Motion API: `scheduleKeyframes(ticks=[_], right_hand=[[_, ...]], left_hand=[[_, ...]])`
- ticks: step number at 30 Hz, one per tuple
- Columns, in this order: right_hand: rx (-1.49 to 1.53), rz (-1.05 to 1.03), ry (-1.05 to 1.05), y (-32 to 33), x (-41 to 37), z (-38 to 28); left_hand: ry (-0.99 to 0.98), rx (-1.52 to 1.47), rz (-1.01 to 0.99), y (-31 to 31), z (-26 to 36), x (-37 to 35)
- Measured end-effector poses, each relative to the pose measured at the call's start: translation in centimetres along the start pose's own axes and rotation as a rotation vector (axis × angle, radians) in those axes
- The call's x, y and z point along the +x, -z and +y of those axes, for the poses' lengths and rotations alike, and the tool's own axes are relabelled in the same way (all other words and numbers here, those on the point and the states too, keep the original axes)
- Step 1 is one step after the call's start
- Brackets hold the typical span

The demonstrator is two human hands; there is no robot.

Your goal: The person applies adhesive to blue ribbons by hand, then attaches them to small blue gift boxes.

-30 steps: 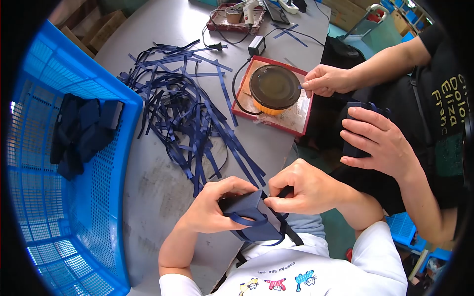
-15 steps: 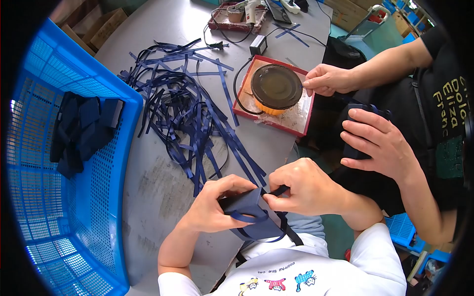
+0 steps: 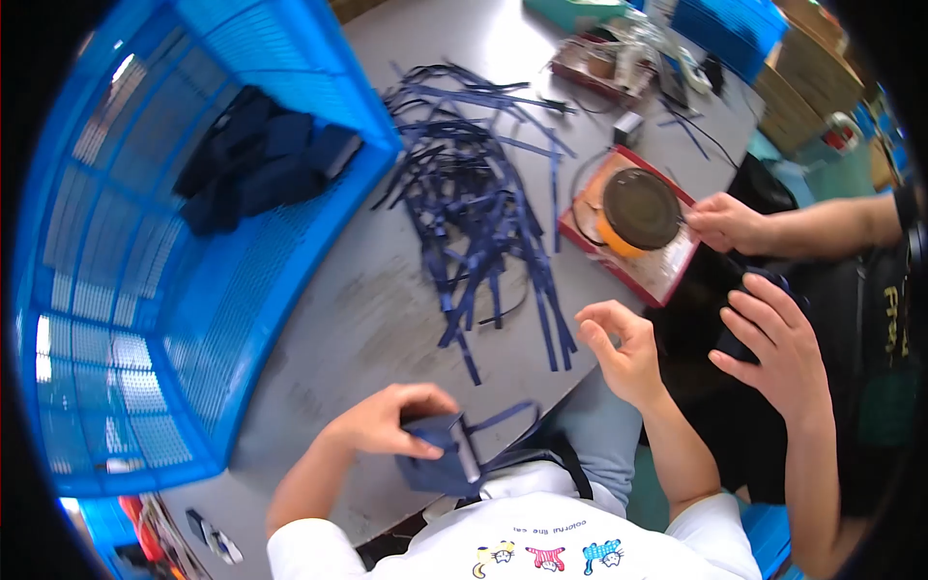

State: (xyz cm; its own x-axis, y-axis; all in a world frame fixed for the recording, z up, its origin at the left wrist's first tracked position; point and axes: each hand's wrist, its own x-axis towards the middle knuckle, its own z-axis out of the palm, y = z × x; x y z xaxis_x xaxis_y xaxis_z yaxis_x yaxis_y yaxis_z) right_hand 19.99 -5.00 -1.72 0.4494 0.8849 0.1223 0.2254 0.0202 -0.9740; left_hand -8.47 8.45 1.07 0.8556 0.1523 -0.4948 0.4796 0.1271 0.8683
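Note:
My left hand (image 3: 401,420) grips a small dark blue box (image 3: 430,474) by its upper part, near the table's front edge. A loop of blue ribbon (image 3: 507,416) sticks out from the box toward the right. My right hand (image 3: 623,353) is raised over my lap, fingers loosely bent and apart, with nothing in it. Beyond it, a tangle of dark blue ribbons (image 3: 483,222) is spread on the grey table (image 3: 338,300).
At left stands a large blue basket (image 3: 319,261) with several dark blue boxes (image 3: 275,159). A round dark-topped pot (image 3: 641,208) sits in a red-rimmed tray (image 3: 667,290). A co-worker's hand (image 3: 730,222) is beside it; their other hand (image 3: 778,343) holds a dark box.
My right hand has let go of the ribbon at the box and moved away to the right. My left hand has carried the box lower. The view has turned leftward.

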Motion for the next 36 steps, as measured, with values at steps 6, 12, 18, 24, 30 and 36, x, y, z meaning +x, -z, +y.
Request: scheduleKeyframes(ticks=[6,12,18,24,30,36], right_hand=[[-0.222,-0.084,0.199,-4.2,0.9,1.9],[-0.266,-0.135,0.213,-6.8,0.5,4.6],[-0.226,-0.155,0.202,-6.0,0.6,7.1],[-0.271,-0.149,0.201,-6.2,0.4,6.5],[-0.206,-0.094,0.225,-6.2,0.3,6.4],[-0.386,0.04,0.454,-6.8,-0.4,4.4]], left_hand=[[0.5,-0.003,0.065,-6.4,-7.3,-14.7],[1.002,0.326,0.009,-19.2,-21.7,-26.5],[1.397,0.542,0.491,-26.4,-26.5,-33.4],[0.949,-0.047,0.308,-16.1,-19.6,-29.4],[0.249,0.022,0.37,-4.1,-6.8,-19.5],[0.139,0.469,0.933,13.0,-4.9,-14.6]])
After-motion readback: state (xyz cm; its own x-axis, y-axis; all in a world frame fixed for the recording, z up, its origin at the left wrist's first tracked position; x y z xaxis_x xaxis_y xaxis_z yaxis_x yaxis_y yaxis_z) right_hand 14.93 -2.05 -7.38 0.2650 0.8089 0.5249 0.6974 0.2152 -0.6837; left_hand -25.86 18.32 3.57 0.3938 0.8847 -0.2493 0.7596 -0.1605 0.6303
